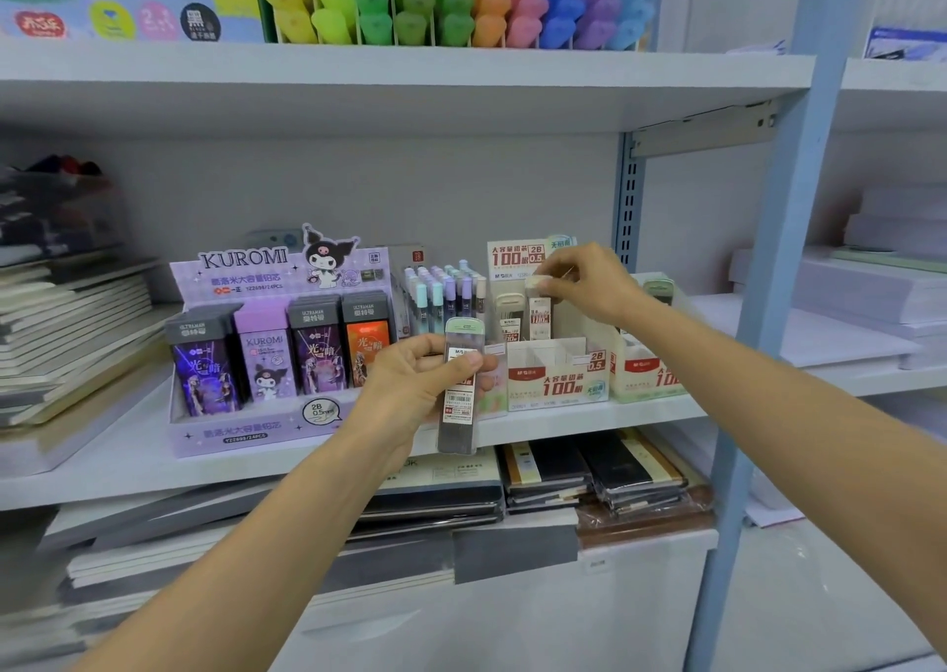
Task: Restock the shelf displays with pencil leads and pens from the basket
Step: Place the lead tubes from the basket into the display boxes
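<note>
My left hand [410,379] grips a long clear pencil lead case [459,389] with a pale green cap, upright in front of the middle shelf. My right hand [589,282] pinches the white cap of another lead case [539,313] standing in the white and red lead display box [558,374]. A second white lead case [509,313] stands just left of it in the same box. The basket is out of sight.
A purple Kuromi lead display [266,354] stands left of the white box, with a rack of pastel lead tubes [443,292] behind. A second white display box [645,369] sits to the right by the blue shelf post [768,282]. Stacked notebooks [71,333] lie at left and below.
</note>
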A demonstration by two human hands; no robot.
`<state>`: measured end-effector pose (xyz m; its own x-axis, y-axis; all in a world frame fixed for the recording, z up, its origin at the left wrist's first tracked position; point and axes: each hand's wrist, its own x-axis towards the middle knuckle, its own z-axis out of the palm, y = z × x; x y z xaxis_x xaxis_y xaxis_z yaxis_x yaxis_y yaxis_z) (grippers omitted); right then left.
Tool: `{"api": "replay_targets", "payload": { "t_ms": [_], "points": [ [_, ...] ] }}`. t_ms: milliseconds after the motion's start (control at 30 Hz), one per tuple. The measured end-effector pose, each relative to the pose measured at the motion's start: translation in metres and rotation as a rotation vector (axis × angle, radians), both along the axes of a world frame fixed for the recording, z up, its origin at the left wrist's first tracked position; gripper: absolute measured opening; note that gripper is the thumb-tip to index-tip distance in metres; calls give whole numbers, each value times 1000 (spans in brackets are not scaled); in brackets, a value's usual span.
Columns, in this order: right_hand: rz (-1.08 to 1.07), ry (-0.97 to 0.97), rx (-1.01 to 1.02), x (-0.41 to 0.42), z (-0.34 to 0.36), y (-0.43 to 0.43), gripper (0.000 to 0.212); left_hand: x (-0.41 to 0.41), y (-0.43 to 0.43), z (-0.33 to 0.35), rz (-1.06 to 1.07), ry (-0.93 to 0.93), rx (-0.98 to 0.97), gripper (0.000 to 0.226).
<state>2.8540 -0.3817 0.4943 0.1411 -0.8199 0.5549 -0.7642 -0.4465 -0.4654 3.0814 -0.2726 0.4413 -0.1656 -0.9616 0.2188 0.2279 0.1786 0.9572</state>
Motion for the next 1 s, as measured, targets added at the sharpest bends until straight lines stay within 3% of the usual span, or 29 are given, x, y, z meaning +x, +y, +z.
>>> {"api": "replay_targets", "payload": {
  "t_ms": [100,200,267,333,400,467,533,667,800,933,1000],
  "points": [
    [-85,90,48,5,-1,2,22,0,1,-1,7,-6,-3,30],
    [-100,60,-82,8,3,17,26,-1,3,-2,28,-29,-16,32],
    [54,-63,-106,10,6,36,23,-5,3,-3,44,-50,-21,24],
    [321,-183,70,14,7,59,25,-12,4,-4,61,-71,-32,19],
    [455,-85,205,18,5,79,27,-21,7,-4,63,-77,-54,18],
    [479,22,200,18,-1,87,18,-31,10,-3,57,-71,-65,22],
    [469,-20,192,8,-3,89,16,-41,13,-2,84,-117,-89,29],
    [343,-204,165,-34,2,87,14,-57,10,-7,217,-446,-353,31],
    [119,-325,-87,-81,16,77,11,-70,5,-16,354,-839,-773,31],
    [-152,-197,-238,-119,23,57,17,-81,-7,-29,375,-1288,-948,61],
    [-204,-131,-226,-128,18,50,19,-83,-11,-35,364,-1386,-942,68]
  ]
}}
